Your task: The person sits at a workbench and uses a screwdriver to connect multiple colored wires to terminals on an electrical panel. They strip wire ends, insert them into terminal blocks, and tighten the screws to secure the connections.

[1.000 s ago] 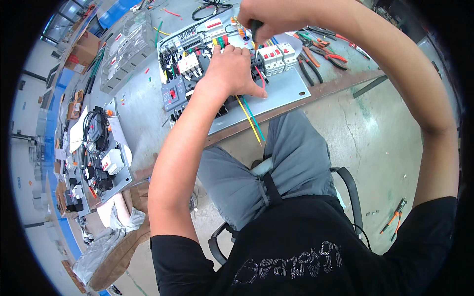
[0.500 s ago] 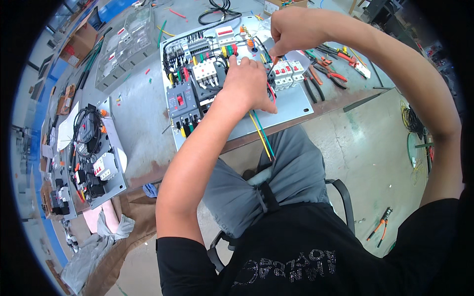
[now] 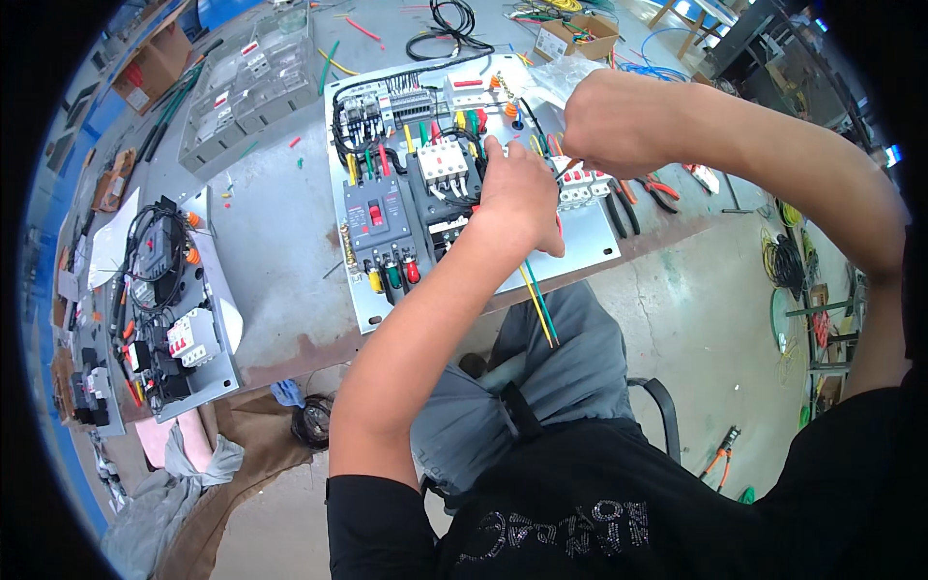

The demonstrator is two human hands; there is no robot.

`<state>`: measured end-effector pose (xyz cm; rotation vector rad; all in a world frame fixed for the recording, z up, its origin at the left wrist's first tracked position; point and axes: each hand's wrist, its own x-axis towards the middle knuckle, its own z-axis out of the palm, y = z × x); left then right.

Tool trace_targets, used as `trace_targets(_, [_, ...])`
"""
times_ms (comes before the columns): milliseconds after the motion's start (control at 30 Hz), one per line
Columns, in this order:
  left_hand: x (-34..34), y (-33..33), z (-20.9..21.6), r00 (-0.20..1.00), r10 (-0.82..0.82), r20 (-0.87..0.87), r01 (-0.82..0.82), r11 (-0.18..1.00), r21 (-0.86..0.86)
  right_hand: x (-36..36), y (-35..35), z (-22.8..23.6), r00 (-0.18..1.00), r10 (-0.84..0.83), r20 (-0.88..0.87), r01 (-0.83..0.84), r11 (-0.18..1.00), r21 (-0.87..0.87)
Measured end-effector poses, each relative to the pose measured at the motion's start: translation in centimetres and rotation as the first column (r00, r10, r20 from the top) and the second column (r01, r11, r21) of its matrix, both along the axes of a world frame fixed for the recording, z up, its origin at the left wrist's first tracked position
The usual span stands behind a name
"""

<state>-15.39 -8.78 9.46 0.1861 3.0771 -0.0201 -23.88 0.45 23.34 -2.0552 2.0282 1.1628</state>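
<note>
A metal mounting plate (image 3: 590,246) on the bench carries electrical parts. Among them are a grey circuit breaker (image 3: 375,215) with a red switch and a white-topped contactor (image 3: 444,162). My left hand (image 3: 522,193) lies over the plate right of the contactor, fingers bent and thumb low; what they grip is hidden. From under it, yellow and green wires (image 3: 538,304) hang past the bench edge. My right hand (image 3: 619,126) is closed round a screwdriver (image 3: 570,167), mostly hidden by the fist. Its thin shaft points down beside the small white breakers (image 3: 584,186).
Pliers with red handles (image 3: 661,190) lie right of the plate. A second wired plate (image 3: 224,314) stands at the left, near grey enclosures (image 3: 253,92). A cardboard box (image 3: 578,39) and coiled black cable (image 3: 449,39) are behind. An orange-handled tool (image 3: 720,454) lies on the floor.
The view has shifted, so the plate sits lower and farther right. My right fist has turned and now hides more of the screwdriver. My left hand stays over the same part of the plate.
</note>
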Motion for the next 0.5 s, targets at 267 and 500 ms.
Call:
trace_targets(267, [0.2,-0.4,-0.5,0.999,0.005,-0.041,-0.005,1.000,-0.019,0.4,-1.1,-0.1,0.960,-0.237,0.150,0.253,0.963,-0.095])
trace_targets(500, [-0.2,-0.4,-0.7,0.999,0.007,-0.035,-0.007,1.000,0.001,1.0,-1.4,0.2,0.727,-0.653,0.213,0.672,0.740,-0.028])
